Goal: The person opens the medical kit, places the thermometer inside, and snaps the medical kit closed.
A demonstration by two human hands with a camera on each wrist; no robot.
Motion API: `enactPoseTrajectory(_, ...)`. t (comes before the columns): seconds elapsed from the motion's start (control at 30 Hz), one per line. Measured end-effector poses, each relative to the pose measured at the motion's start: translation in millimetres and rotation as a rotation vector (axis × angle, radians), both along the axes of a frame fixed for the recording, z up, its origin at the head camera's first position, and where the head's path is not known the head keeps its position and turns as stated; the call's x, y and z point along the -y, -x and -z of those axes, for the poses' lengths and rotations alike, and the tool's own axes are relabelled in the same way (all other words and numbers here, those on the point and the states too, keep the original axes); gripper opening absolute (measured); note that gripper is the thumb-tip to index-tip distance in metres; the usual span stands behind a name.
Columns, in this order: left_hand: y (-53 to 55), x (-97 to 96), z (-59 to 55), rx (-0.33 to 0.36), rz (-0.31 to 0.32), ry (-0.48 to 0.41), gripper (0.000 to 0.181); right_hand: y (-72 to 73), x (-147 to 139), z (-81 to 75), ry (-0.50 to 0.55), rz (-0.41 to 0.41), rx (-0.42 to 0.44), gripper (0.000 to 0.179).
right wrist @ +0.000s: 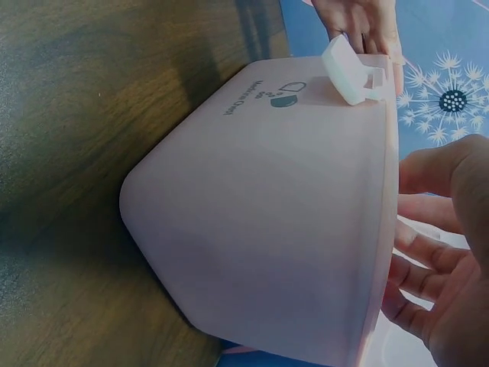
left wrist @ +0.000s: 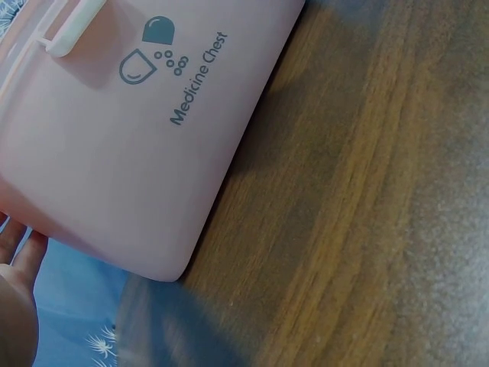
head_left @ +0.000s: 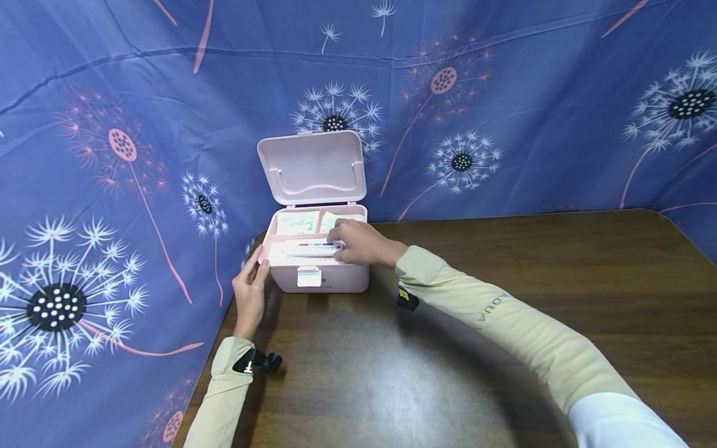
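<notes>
A pale pink medicine chest (head_left: 342,280) stands with its lid (head_left: 316,168) raised, the white front latch (head_left: 309,277) hanging down. My left hand (head_left: 250,292) rests against its left side near the front corner, fingers straight. My right hand (head_left: 361,241) reaches over the right rim into the front compartment. There its fingers meet the right end of a long white packet (head_left: 308,250) with small coloured print. In the right wrist view the fingertips are hidden behind the chest wall (right wrist: 260,183), so I cannot tell whether they pinch the packet.
Behind a divider lie a white pack marked Surgical (head_left: 297,223) and another white packet (head_left: 332,219). The chest stands at the back left of a brown wooden table (head_left: 504,336). A blue dandelion-print cloth (head_left: 504,124) hangs behind and to the left.
</notes>
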State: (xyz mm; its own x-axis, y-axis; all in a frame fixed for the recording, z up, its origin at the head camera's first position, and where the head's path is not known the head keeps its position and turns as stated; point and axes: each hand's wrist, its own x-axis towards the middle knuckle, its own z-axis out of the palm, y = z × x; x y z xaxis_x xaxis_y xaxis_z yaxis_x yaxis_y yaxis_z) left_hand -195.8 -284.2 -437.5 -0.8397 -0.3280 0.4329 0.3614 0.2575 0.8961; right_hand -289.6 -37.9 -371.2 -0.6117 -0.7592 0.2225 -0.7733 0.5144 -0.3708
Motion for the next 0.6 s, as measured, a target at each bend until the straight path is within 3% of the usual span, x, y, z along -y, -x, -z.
enactPoseTrajectory(0.27, -0.3, 0.8, 0.7, 0.006, -0.004, 0.012, 0.039, 0.6, 4.6, 3.0, -0.021, -0.021, -0.055, 0.017)
enactPoseTrajectory(0.6, -2.8, -1.9, -2.0, 0.015, -0.011, 0.02, 0.039, 0.7, 6.8, 4.7, -0.038, -0.014, -0.048, 0.007)
